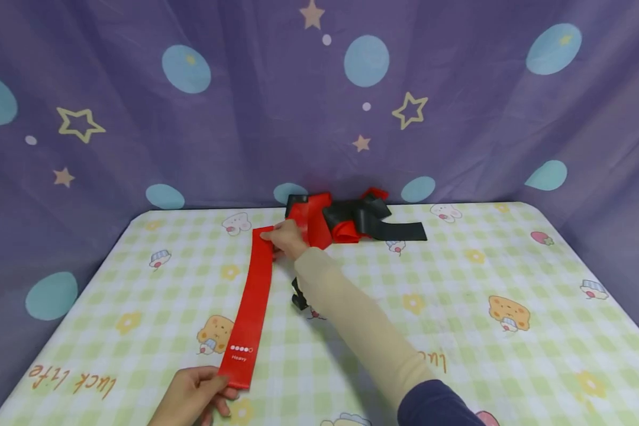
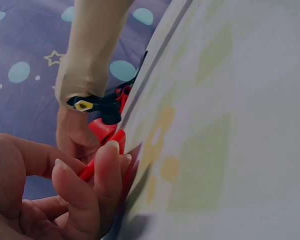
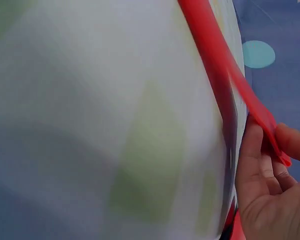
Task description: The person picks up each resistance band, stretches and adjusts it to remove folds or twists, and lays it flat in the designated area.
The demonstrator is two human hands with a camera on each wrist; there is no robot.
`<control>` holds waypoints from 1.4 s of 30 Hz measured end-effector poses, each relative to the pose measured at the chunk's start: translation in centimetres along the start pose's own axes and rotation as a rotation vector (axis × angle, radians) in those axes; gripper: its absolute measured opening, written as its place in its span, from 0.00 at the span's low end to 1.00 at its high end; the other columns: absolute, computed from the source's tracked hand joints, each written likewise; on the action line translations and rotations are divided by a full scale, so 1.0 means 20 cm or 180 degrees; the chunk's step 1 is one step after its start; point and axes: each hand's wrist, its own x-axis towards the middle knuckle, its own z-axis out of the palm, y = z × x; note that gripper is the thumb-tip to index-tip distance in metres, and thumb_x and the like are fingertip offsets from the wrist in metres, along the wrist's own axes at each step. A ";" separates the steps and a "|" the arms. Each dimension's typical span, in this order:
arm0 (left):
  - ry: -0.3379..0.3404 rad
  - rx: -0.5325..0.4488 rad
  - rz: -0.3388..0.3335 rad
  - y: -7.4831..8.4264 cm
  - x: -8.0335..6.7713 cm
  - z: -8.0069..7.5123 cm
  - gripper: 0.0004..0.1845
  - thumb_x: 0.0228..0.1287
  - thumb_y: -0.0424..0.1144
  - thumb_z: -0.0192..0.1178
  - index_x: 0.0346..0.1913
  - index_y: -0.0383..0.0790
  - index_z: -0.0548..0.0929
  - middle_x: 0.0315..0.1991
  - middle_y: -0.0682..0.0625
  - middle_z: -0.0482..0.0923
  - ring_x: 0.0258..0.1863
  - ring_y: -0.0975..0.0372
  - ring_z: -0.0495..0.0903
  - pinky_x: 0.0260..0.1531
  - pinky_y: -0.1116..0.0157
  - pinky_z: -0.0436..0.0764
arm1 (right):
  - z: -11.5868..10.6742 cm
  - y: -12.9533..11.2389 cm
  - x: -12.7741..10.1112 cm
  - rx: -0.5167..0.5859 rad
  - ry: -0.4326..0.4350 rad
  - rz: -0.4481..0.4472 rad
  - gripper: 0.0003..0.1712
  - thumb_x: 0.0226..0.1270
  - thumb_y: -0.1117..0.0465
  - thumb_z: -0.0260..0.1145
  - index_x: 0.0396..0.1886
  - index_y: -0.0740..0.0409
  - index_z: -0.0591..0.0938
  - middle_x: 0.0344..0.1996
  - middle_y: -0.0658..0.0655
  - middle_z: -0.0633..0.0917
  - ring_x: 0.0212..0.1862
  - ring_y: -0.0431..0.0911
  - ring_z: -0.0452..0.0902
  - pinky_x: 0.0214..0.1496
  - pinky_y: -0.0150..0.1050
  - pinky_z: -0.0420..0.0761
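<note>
— What does the red band [image 1: 252,296] look like?

— It is a flat, wide strip of bright red rubber, smooth and a little glossy. Near the close end it carries a row of small white dots and the word "Heavy" in white.

— Where does it lie?

— On the table [image 1: 511,272], on the checked cloth with cartoon animals, left of the middle. It is stretched out flat between the two hands.

— Which way does it run?

— Its long axis runs from the near edge away toward the purple curtain [image 1: 245,118], leaning slightly to the right at the far end. The printed end is the near one.

— And the hands?

— The left hand [image 1: 194,395] pinches the near end, thumb on top and fingers curled beneath; the left wrist view shows the red edge caught between its fingertips [image 2: 110,160]. The right hand [image 1: 286,238], in a beige sleeve, grips the far end, with the strip's edge pinched between thumb and fingers in the right wrist view.

— Anything just beyond?

— A pile of red and black bands [image 1: 359,219] lies just behind the right hand, near the table's far edge.
</note>
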 end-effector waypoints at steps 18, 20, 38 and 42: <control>0.0098 0.0187 -0.0303 -0.05 -0.03 -0.08 0.14 0.68 0.36 0.47 0.40 0.28 0.79 0.23 0.51 0.81 0.18 0.61 0.77 0.17 0.69 0.70 | 0.09 -0.03 -0.06 -0.0768 -0.0780 -0.0638 0.05 0.62 0.72 0.57 0.37 0.69 0.77 0.25 0.52 0.71 0.23 0.42 0.68 0.26 0.33 0.76; 0.0068 0.0227 -0.0317 -0.05 -0.03 -0.08 0.14 0.68 0.37 0.48 0.38 0.30 0.79 0.22 0.51 0.80 0.18 0.61 0.77 0.17 0.69 0.69 | 0.09 -0.03 -0.05 -0.0920 -0.0697 -0.0671 0.05 0.61 0.72 0.58 0.36 0.67 0.77 0.24 0.51 0.70 0.22 0.41 0.68 0.25 0.31 0.76; 0.0380 0.0595 -0.0494 -0.06 -0.02 -0.12 0.08 0.64 0.37 0.56 0.35 0.33 0.78 0.19 0.49 0.78 0.15 0.61 0.74 0.16 0.69 0.69 | -0.04 0.02 -0.03 -0.0311 -0.0686 -0.0663 0.11 0.59 0.73 0.63 0.42 0.73 0.81 0.29 0.62 0.83 0.28 0.46 0.80 0.40 0.38 0.85; 0.0441 0.0606 -0.0537 -0.05 -0.01 -0.13 0.07 0.63 0.36 0.57 0.35 0.33 0.79 0.19 0.49 0.78 0.15 0.61 0.74 0.16 0.68 0.69 | -0.11 0.03 -0.01 -0.0362 -0.0690 -0.0629 0.12 0.61 0.71 0.63 0.43 0.73 0.81 0.27 0.59 0.83 0.28 0.44 0.80 0.42 0.38 0.84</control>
